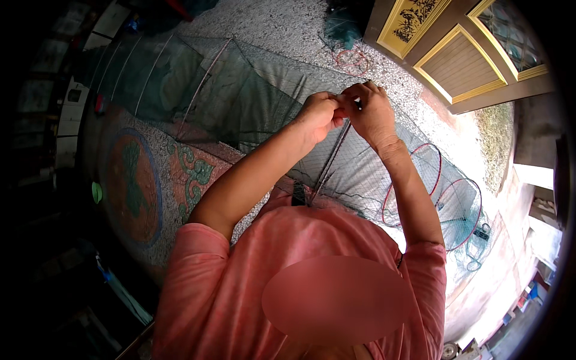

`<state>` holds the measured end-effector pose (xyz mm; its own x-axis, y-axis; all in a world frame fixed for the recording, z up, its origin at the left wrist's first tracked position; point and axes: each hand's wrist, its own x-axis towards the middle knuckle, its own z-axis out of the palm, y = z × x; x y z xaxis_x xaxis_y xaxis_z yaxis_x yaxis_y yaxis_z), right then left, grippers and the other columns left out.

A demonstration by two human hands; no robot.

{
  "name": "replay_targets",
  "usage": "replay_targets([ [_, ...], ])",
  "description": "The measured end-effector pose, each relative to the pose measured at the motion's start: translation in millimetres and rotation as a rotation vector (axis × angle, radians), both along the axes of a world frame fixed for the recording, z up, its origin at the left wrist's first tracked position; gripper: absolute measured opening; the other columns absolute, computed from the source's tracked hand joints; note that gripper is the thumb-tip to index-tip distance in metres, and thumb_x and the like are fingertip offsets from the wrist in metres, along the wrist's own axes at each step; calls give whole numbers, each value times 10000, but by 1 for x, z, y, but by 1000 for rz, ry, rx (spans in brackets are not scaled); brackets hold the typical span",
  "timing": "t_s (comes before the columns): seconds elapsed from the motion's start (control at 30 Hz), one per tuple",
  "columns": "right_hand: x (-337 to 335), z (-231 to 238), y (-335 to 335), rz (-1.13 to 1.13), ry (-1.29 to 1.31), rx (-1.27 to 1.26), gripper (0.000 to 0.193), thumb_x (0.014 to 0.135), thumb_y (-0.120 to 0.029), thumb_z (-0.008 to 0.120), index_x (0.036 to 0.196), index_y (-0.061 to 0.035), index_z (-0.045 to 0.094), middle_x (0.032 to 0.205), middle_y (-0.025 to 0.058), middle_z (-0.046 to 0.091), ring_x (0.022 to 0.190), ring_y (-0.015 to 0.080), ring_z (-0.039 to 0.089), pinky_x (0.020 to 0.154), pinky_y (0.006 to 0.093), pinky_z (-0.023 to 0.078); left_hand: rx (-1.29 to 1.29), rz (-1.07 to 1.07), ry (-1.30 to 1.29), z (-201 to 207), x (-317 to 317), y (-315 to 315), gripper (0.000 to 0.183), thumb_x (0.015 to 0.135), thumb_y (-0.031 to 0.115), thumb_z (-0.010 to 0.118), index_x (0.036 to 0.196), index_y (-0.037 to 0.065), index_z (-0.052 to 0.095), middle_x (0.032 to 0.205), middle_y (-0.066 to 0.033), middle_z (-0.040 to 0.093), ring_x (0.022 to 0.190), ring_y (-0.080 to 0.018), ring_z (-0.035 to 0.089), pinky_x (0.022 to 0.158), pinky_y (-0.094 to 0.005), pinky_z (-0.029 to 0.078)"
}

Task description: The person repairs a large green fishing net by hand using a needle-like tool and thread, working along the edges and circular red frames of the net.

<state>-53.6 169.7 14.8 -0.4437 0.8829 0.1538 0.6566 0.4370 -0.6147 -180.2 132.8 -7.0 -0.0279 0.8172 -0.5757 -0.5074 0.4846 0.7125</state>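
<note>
A long dark green net trap with thin cross rods stretches across the picture, over my lap and the floor. Above it, my left hand and my right hand meet with fingertips pinched together. What lies between the fingers is too small to make out. Just below them, a dark rod of the net's frame runs down toward my body. To the right, the netting narrows around red hoops and ends in a loose teal bunch.
A brown door with yellow-framed panels stands open at the upper right. Another teal net bundle with a red coil rests on the speckled floor. A round patterned floor inlay is at left, near a small green object.
</note>
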Motion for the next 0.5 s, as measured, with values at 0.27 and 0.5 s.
replay_targets([
  [0.27,-20,10,15,110,-179,64,294,847,-365,564,898,-80,614,932,80,617,967,262,566,792,391,470,7,130,-169,7,-6,-2,54,906,97,470,895,64,512,805,-38,588,716,-110,554,631,-243,447],
  [0.5,-33,108,29,134,728,166,232,934,-261,512,916,-36,567,781,38,644,745,91,587,697,246,481,172,-47,317,11,10,5,122,911,179,510,883,63,486,873,-18,527,694,-88,502,577,-242,460],
])
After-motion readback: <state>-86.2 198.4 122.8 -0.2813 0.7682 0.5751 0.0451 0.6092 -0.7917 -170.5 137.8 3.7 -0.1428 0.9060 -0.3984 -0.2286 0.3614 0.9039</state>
